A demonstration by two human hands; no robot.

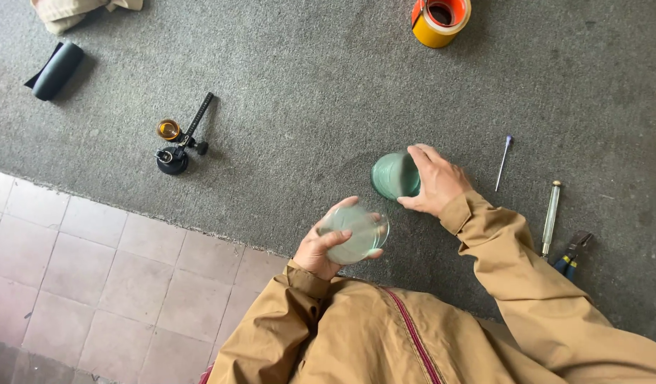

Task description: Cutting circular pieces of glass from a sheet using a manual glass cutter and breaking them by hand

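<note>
My left hand [321,249] holds a round clear glass disc [356,233] just above the grey carpet [307,85], fingers curled around its edge. To its upper right, my right hand [434,179] rests against a greenish stack of round glass discs [395,176] standing on the carpet, fingers wrapped over its right side. Both arms wear tan jacket sleeves.
A black circle cutter with a brass-coloured cup [177,141] lies at the left. An orange and yellow tape roll [439,20] sits at the top. A thin scriber [503,163], a glass cutter [550,217] and blue-handled pliers [572,254] lie at the right. Pale floor tiles [93,270] border the carpet.
</note>
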